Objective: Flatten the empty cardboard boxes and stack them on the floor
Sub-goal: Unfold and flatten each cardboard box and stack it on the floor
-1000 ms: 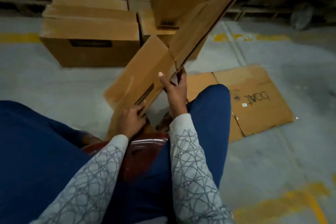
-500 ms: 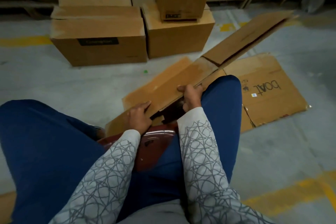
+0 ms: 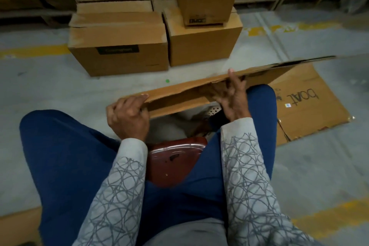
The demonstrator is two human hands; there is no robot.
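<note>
A large closed brown cardboard box (image 3: 117, 46) on the grey concrete floor (image 3: 50, 90) carries a dark label too blurred to read. Nearer, the left hand (image 3: 127, 118) curls its fingers round the left end of the collapsed brown cardboard box (image 3: 179, 96), held in the air above the knees. The right hand (image 3: 233, 98) lies with fingers spread against its near face, one fingertip over the top edge. At the right a flat brown cardboard sheet (image 3: 311, 120) lies on the floor, handwritten "boat".

Grey floor (image 3: 50, 90) crossed by worn yellow lines (image 3: 32, 51).
A left box (image 3: 119, 52) and a right box (image 3: 203, 46) stand side by side on it; a flat sheet (image 3: 311, 106) marked "boat" lies to their right, a green dot (image 3: 167, 80) before them, and cardboard (image 3: 18, 223) at the near left.
</note>
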